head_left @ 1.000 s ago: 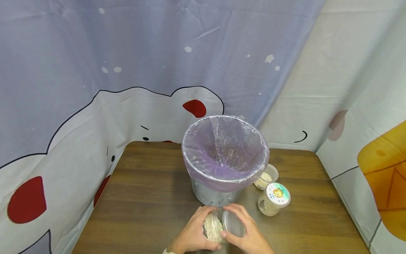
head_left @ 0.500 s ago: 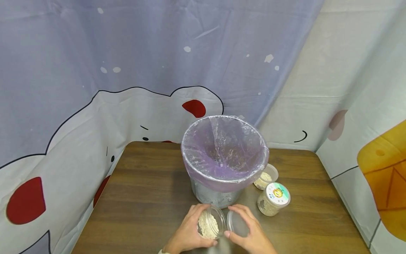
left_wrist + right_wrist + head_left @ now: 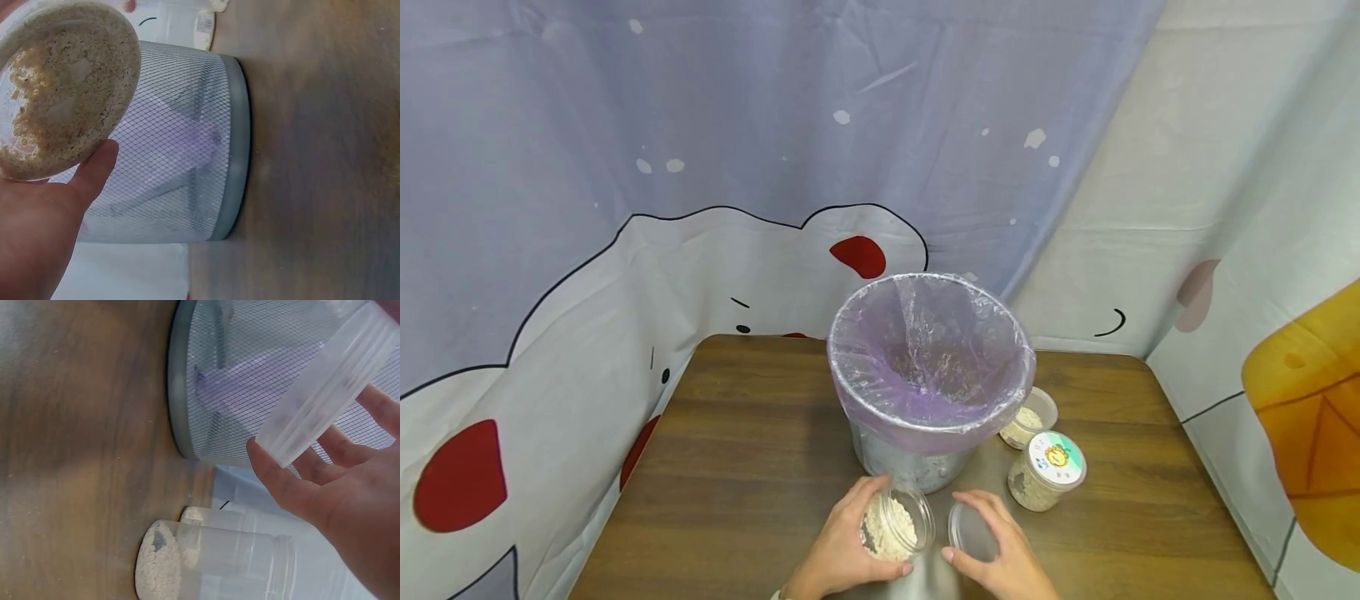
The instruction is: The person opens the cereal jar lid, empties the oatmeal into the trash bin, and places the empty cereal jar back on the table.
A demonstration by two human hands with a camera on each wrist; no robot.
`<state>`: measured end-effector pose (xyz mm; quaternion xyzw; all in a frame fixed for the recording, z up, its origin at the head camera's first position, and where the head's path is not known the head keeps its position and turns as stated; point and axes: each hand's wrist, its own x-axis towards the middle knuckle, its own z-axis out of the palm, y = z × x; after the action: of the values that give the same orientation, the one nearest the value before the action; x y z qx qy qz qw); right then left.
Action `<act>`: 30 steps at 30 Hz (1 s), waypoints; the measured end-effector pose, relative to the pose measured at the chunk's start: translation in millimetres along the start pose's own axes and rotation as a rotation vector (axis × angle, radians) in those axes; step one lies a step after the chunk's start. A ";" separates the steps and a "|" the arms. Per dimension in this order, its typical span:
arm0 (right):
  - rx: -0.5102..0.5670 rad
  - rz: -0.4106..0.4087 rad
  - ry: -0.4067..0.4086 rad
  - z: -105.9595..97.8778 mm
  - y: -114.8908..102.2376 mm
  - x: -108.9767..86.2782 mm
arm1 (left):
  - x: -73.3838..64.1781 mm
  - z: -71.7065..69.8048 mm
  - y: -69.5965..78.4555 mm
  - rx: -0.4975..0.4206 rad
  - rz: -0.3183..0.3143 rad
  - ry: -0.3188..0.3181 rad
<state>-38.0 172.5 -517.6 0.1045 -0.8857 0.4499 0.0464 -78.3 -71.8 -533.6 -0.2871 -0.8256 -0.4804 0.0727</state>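
Note:
My left hand (image 3: 838, 546) grips a clear plastic jar (image 3: 889, 527) tilted in front of the bin, its open mouth facing right. Pale, crumbly flakes lie inside, and the left wrist view shows them through the jar's round base (image 3: 78, 87). To the right, my right hand (image 3: 1009, 554) pinches a clear round lid (image 3: 974, 533) at its rim, thumb on one side and fingers on the other. Lid and jar are apart. Just beyond both hands stands a wire-mesh waste bin (image 3: 906, 467) lined with a translucent purple bag (image 3: 932, 404).
Right of the bin stands a closed jar (image 3: 1036, 490) with a printed sun-like label on its lid. Behind it, an uncovered container (image 3: 1024, 427) of pale flakes sits partly hidden by the bin. The wooden table (image 3: 737, 467) is backed by a patterned curtain (image 3: 760, 125).
The lid has separated from the jar's mouth. My right hand has shifted right with the lid, while my left hand has drawn slightly left with the jar.

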 end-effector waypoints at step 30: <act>-0.146 0.044 0.102 1.9 31.2 -6.2 | 7.3 -13.0 21.0 -0.124 -0.043 0.093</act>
<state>-39.1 189.8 -544.4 0.0585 -0.9147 0.3898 0.0888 -74.9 -71.8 -508.1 -0.2506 -0.7959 -0.5448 0.0828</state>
